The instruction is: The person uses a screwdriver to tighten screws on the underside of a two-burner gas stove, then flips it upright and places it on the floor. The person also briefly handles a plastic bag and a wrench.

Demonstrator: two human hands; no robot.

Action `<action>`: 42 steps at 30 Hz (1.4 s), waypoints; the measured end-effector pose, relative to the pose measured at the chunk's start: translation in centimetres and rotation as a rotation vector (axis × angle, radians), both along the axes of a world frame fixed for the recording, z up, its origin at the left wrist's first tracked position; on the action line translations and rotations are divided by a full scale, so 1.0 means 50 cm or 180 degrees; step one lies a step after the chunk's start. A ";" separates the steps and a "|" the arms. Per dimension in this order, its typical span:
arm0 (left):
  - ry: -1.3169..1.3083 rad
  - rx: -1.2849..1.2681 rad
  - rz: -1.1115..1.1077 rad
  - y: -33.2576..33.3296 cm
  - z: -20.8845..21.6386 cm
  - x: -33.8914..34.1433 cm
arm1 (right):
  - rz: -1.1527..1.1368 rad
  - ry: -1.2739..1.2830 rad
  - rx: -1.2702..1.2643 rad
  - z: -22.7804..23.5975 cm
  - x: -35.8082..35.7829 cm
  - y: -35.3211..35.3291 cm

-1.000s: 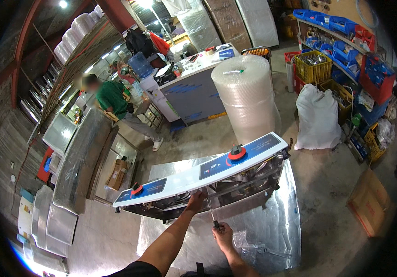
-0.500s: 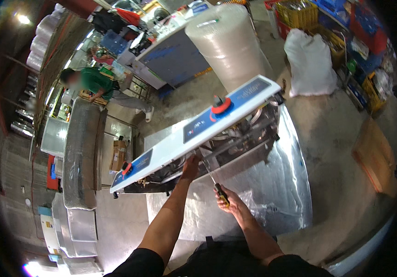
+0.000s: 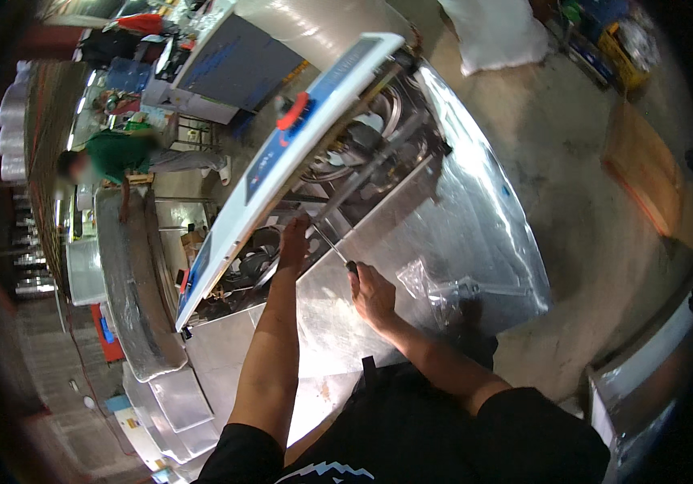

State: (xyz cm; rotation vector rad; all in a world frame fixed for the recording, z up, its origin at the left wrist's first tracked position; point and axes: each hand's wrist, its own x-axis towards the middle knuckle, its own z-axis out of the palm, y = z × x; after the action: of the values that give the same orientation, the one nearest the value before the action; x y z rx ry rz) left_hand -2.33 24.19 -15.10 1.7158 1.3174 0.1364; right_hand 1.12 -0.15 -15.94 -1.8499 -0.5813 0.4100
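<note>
A two-burner gas stove [image 3: 326,173] stands tilted up on the metal-topped table [image 3: 475,218], its open inside with burner parts and a metal cross bar facing me. Its white-edged front panel bears red-ringed knobs [image 3: 292,113]. My right hand [image 3: 373,295] is closed around the dark handle of a screwdriver [image 3: 331,245], whose shaft slants up and left to the stove's inner frame. Beside the screwdriver tip my left hand [image 3: 292,242] reaches into the stove's middle. Its fingers are bent together, and what they hold is hidden.
Crumpled clear plastic [image 3: 427,284] lies on the tabletop to the right. Beyond the stove stand a bubble wrap roll [image 3: 306,28] and a white sack [image 3: 495,36]. A cardboard piece [image 3: 645,173] lies on the floor at right. A person in green [image 3: 116,155] bends over at far left.
My view has turned, so the stove appears steeper and its inside shows more. Both hands stay at the stove's middle, with the screwdriver still in my right hand.
</note>
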 end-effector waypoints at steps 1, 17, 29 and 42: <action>-0.0002 -0.0021 0.0058 0.000 0.004 0.002 | -0.0078 0.0110 -0.0066 0.003 0.002 0.001; -0.0259 -0.0330 0.0268 -0.021 0.026 0.022 | 0.1195 0.6570 0.1989 -0.078 0.044 0.005; -0.0677 -0.0505 0.0533 -0.010 0.003 0.018 | 0.1362 0.3974 0.0746 -0.035 0.107 -0.245; -0.0828 -0.0963 0.0929 0.020 -0.021 0.027 | 0.0264 -0.0566 -0.1800 -0.027 0.196 -0.477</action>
State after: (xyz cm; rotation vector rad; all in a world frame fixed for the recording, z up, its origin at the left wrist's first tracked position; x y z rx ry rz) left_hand -1.00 25.18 -16.16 1.2039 1.3107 0.3017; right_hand 10.92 -24.01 -17.27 -2.4266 -0.7143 0.5039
